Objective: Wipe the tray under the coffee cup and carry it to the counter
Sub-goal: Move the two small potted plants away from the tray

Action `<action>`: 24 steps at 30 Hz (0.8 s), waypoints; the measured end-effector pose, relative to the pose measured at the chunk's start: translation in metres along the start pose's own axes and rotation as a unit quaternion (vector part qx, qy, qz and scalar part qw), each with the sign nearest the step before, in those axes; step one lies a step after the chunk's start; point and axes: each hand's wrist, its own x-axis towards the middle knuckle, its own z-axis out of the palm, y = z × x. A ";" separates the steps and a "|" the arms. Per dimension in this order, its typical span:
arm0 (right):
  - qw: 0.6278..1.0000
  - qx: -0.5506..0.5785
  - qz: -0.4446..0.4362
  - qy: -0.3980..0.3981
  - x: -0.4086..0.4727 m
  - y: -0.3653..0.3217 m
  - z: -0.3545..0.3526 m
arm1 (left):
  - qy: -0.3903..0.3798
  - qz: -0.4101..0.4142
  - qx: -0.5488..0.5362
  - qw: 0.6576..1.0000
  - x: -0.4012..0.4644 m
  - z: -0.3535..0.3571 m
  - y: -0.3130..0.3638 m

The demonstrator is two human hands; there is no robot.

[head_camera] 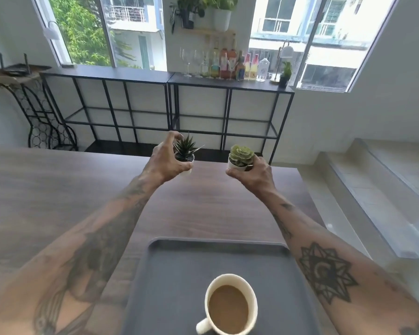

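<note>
A dark grey tray (179,274) lies on the wooden table (58,189) close to me. On its near part stands a white cup (230,304) full of milky coffee, handle to the lower left. Past the tray, near the table's far edge, my left hand (166,163) grips a small white pot with a spiky succulent (185,149). My right hand (254,174) holds a small white pot with a round green succulent (241,155). Whether the pots rest on the table or hang above it I cannot tell. No cloth is visible.
Beyond the table stands a long black metal-frame counter (131,74) under the windows, with wine glasses (189,61), several bottles (230,61) and a small potted plant (286,76) on its right half. A wire rack (41,117) stands at the left. Pale steps (373,189) drop off to the right.
</note>
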 end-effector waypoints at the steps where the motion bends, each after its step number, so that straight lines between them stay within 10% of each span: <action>1: 1.000 -0.002 0.011 0.003 0.014 0.002 0.009 | 0.003 0.000 -0.002 1.000 0.013 0.008 -0.008; 24: 0.987 -0.053 0.127 -0.085 0.027 0.071 0.055 | -0.001 -0.047 -0.017 0.999 0.021 0.067 -0.078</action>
